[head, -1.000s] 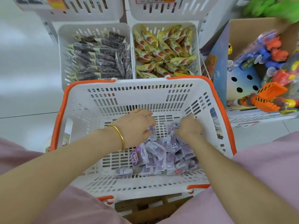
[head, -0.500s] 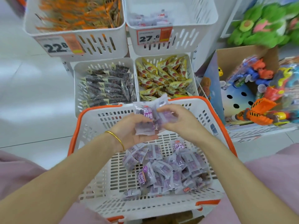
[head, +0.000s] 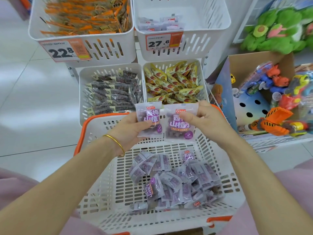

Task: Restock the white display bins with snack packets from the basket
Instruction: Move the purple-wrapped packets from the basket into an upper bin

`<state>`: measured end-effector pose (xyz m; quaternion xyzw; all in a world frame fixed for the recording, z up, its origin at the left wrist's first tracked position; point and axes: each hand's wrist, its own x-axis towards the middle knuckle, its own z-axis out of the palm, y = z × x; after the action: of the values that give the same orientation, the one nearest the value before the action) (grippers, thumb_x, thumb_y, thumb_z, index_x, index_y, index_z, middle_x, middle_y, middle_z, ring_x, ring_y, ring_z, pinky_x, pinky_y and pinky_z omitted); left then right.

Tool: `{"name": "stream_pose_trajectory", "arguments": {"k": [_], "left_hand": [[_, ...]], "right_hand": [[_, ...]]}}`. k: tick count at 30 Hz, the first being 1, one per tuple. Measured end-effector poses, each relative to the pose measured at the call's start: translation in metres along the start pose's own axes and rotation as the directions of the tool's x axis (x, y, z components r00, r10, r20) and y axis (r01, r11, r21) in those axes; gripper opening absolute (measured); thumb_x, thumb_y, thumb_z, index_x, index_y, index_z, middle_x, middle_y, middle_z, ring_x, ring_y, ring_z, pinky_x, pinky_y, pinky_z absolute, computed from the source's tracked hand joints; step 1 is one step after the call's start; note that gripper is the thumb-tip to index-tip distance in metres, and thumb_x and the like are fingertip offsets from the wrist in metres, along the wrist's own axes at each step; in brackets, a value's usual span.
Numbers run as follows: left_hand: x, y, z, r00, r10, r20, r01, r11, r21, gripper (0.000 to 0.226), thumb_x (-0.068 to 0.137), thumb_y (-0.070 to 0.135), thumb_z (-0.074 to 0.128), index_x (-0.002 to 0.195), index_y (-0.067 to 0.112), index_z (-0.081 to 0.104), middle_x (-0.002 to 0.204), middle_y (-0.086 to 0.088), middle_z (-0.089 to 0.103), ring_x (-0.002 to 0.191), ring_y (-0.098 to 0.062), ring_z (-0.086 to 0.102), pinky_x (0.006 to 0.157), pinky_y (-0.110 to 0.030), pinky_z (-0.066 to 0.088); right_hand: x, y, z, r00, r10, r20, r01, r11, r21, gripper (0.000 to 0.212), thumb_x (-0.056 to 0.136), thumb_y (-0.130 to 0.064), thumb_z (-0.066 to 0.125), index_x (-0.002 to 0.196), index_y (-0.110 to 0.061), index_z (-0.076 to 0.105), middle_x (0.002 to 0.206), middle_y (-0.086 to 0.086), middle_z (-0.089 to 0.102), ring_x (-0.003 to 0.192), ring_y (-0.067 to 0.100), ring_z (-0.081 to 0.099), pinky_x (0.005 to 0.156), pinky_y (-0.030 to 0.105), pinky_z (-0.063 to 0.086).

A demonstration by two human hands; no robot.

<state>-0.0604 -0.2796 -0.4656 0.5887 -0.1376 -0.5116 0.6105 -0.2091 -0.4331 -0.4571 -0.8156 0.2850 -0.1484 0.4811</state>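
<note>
A white basket with an orange rim [head: 220, 167] sits in front of me, and a pile of purple snack packets [head: 177, 184] lies on its floor. My left hand [head: 130, 128] grips one purple packet [head: 149, 116] upright above the basket's far edge. My right hand [head: 205, 119] pinches a second purple packet [head: 179, 126] beside the first, fronts facing me. The upper right white bin [head: 218, 26], tagged 27.6, holds a few of the same purple packets [head: 159, 24] at its bottom.
The upper left bin [head: 127, 41] holds orange packets, the lower left bin [head: 83, 92] dark ones, the lower right bin [head: 203, 92] yellow ones. A cardboard box of toys [head: 264, 92] stands at the right, green plush [head: 277, 26] behind it. Grey floor tiles lie at the left.
Both hands lifted out of the basket's pile with packets, then spread them apart so one packet shows flat in each hand. The view tilted up toward the upper bins.
</note>
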Motion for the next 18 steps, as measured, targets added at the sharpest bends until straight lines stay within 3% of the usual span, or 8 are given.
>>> {"name": "stream_pose_trajectory", "arguments": {"k": [2,4,8,11,12,14,16,18], "left_hand": [[0.000,-0.002,0.004,1.000,0.012,0.006,-0.012,0.999,0.050,0.028,0.094,-0.002,0.045,0.120,-0.002,0.053,0.097,-0.013,0.067,0.075,-0.016,0.070,0.064,-0.023,0.057],[0.001,-0.004,0.007,0.999,0.026,0.033,-0.029,0.994,0.103,0.024,0.094,-0.001,0.044,0.117,-0.002,0.054,0.093,-0.013,0.068,0.071,-0.015,0.069,0.063,-0.023,0.057],[0.002,-0.003,0.014,0.994,0.030,0.105,-0.047,0.985,0.163,0.030,0.096,0.000,0.040,0.124,-0.007,0.048,0.110,-0.020,0.065,0.080,-0.017,0.068,0.066,-0.023,0.057],[-0.001,0.001,0.018,0.990,0.000,0.140,-0.015,0.994,0.112,0.030,0.097,0.001,0.038,0.125,-0.007,0.046,0.098,-0.014,0.065,0.072,-0.015,0.069,0.060,-0.023,0.056],[-0.001,0.002,0.018,0.990,-0.013,0.138,0.001,0.996,0.092,0.031,0.098,0.005,0.039,0.125,-0.006,0.046,0.099,-0.014,0.065,0.074,-0.017,0.069,0.061,-0.025,0.057],[0.000,0.003,0.018,0.989,-0.029,0.147,0.018,0.997,0.071,0.039,0.095,0.020,0.045,0.126,-0.003,0.048,0.110,-0.017,0.065,0.091,-0.028,0.067,0.074,-0.032,0.058],[0.002,0.001,0.019,0.983,0.016,0.180,-0.052,0.979,0.199,0.054,0.085,0.032,0.062,0.126,0.000,0.048,0.117,-0.019,0.064,0.105,-0.035,0.062,0.089,-0.040,0.054],[0.005,-0.001,0.021,0.983,0.080,0.167,-0.142,0.905,0.401,0.066,0.071,0.033,0.078,0.123,0.005,0.048,0.113,-0.014,0.066,0.105,-0.029,0.064,0.092,-0.044,0.051]], "right_hand": [[0.001,-0.001,0.004,0.994,0.082,0.071,-0.099,0.955,0.281,0.046,0.074,-0.051,0.056,0.086,-0.007,0.066,0.083,0.010,0.058,0.069,0.015,0.055,0.065,0.029,0.045],[0.001,0.002,0.008,0.987,0.130,0.097,-0.158,0.901,0.404,0.059,0.070,-0.053,0.057,0.091,0.002,0.059,0.078,0.018,0.059,0.066,0.024,0.056,0.066,0.040,0.048],[0.003,0.007,0.012,0.993,0.091,0.078,-0.115,0.905,0.410,0.059,0.069,-0.053,0.061,0.099,-0.002,0.060,0.083,0.024,0.061,0.069,0.028,0.055,0.064,0.040,0.046],[0.004,0.009,0.009,0.996,0.092,0.015,-0.090,0.916,0.391,0.051,0.070,-0.045,0.063,0.103,-0.006,0.061,0.069,0.003,0.065,0.055,0.013,0.053,0.048,0.026,0.039],[0.004,0.010,0.009,0.995,0.096,-0.009,-0.085,0.920,0.382,0.051,0.071,-0.044,0.063,0.103,-0.005,0.061,0.063,-0.004,0.062,0.049,0.008,0.050,0.044,0.022,0.035],[0.006,0.011,0.010,0.995,0.091,-0.042,-0.068,0.919,0.389,0.057,0.070,-0.044,0.065,0.104,0.002,0.060,0.062,0.000,0.057,0.046,0.006,0.046,0.042,0.021,0.032],[0.005,0.006,0.015,0.996,0.065,-0.063,-0.037,0.923,0.382,0.055,0.075,-0.041,0.069,0.100,0.007,0.056,0.065,0.007,0.054,0.045,0.008,0.046,0.041,0.022,0.034],[0.006,0.002,0.020,0.996,0.034,-0.082,-0.005,0.946,0.323,0.039,0.081,-0.031,0.070,0.090,0.003,0.054,0.061,0.003,0.054,0.043,0.011,0.049,0.040,0.024,0.039]]}}
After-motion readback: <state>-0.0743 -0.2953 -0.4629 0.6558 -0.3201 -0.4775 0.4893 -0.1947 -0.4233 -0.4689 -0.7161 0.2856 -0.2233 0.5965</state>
